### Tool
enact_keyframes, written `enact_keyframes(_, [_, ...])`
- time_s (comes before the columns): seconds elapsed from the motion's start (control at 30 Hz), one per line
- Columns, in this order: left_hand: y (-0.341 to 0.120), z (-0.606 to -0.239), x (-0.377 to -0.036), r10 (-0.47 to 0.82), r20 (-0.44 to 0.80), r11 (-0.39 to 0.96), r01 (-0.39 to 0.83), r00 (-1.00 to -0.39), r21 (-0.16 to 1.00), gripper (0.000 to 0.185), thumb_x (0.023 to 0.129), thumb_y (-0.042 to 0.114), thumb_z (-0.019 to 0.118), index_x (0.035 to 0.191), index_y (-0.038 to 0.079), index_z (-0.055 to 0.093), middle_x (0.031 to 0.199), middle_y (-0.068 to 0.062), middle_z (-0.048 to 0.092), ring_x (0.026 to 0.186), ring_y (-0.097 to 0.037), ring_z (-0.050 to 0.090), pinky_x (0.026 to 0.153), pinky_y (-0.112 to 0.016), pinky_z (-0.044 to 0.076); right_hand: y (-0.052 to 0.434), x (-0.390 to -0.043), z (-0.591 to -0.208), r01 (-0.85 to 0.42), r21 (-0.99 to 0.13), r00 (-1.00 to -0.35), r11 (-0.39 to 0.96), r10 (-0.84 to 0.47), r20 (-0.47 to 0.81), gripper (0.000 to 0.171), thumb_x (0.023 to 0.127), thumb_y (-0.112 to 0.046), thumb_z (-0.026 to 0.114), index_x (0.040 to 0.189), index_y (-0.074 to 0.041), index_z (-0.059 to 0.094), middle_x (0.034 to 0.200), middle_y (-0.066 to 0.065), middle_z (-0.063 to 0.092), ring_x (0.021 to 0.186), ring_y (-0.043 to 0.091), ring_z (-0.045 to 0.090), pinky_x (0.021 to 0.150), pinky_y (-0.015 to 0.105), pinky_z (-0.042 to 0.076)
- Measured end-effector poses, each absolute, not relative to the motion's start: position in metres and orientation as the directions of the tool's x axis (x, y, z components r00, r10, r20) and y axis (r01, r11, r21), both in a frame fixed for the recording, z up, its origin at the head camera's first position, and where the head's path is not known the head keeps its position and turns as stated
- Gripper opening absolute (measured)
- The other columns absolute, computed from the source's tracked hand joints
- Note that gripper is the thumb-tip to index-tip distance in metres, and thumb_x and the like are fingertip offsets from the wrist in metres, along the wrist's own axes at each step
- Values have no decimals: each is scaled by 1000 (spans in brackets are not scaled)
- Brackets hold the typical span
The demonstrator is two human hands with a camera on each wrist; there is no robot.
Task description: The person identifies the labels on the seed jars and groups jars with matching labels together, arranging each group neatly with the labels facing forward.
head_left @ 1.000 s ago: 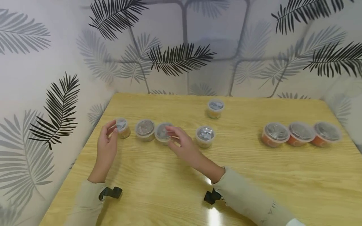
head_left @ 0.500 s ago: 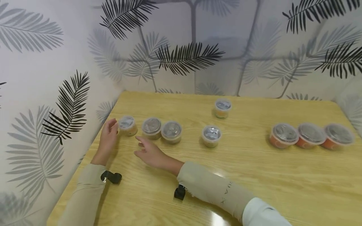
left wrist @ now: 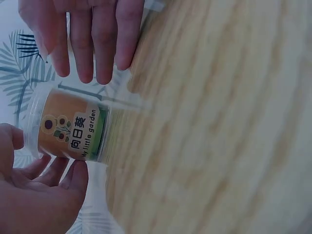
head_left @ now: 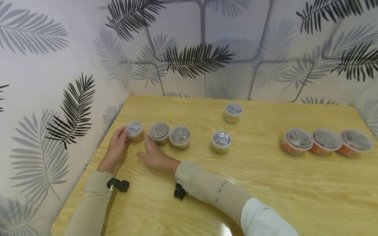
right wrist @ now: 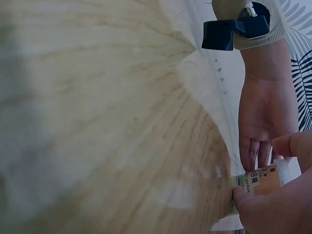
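My left hand (head_left: 117, 146) has its thumb and curled fingertips against the left side of a small lidded plastic tub (left wrist: 73, 129) at the table's left. The tub has an orange-brown label with sunflowers, Chinese characters and "My little garden", and leans slightly. My right hand (head_left: 155, 155) reaches across to the tub's right side. In the left wrist view the fingers of my right hand (left wrist: 97, 44) are straight, with a small gap to the tub. The right wrist view shows my left hand (right wrist: 268, 107) behind the tub (right wrist: 265, 180), which is partly covered by my right hand (right wrist: 280, 209).
Two similar tubs, a left one (head_left: 159, 132) and a right one (head_left: 180, 137), stand side by side just right of the hands. Another tub (head_left: 221, 141) stands mid-table, and one (head_left: 233, 113) farther back. Three orange tubs (head_left: 298, 141) line the right. A leaf-patterned wall (head_left: 189, 32) borders the table (head_left: 265, 190).
My right hand has moved left from over the neighbouring tubs to the leftmost tub. My left fingers, beside that tub half a second ago, now come round its side. The view has shifted slightly.
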State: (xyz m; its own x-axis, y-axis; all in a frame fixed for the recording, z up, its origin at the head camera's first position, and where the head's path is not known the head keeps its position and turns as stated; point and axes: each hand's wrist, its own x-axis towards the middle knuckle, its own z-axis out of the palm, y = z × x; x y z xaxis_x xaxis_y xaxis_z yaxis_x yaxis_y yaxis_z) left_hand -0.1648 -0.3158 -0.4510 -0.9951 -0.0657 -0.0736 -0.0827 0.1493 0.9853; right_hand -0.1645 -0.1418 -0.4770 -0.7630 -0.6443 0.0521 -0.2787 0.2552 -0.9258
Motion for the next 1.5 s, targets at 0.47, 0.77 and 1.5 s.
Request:
enact_keyframes(0.47, [-321, -458, -134, -61, -24, 166, -33, -998, 986, 56, 101, 28, 37, 144, -5, 22, 137, -20, 36, 120, -14, 45, 103, -38, 34, -147, -155, -472, -297, -916, -797, 268, -598, 84, 72, 92, -16, 56, 149, -6, 13, 152, 5, 17, 138, 14, 15, 110, 28, 20])
enact_keyframes(0.77, [-302, -418, -105, -96, 163, 41, 160, -982, 986, 52, 99, 26, 44, 140, -2, 30, 129, -12, 42, 117, -14, 45, 100, -27, 37, -127, -128, -432, -406, -905, -812, 124, -504, 295, 58, 95, -17, 48, 147, -15, 21, 142, 1, 29, 127, 9, 33, 101, 25, 36])
enact_keyframes(1.5, [-154, -356, -115, 179, 214, -58, 207, -960, 977, 43, 98, 24, 49, 134, 5, 33, 129, -9, 42, 118, -21, 44, 99, -31, 39, 26, -109, -347, -523, -851, -832, -35, -194, 520, 43, 86, 4, 62, 125, 8, 44, 115, 19, 46, 108, 27, 47, 96, 40, 42])
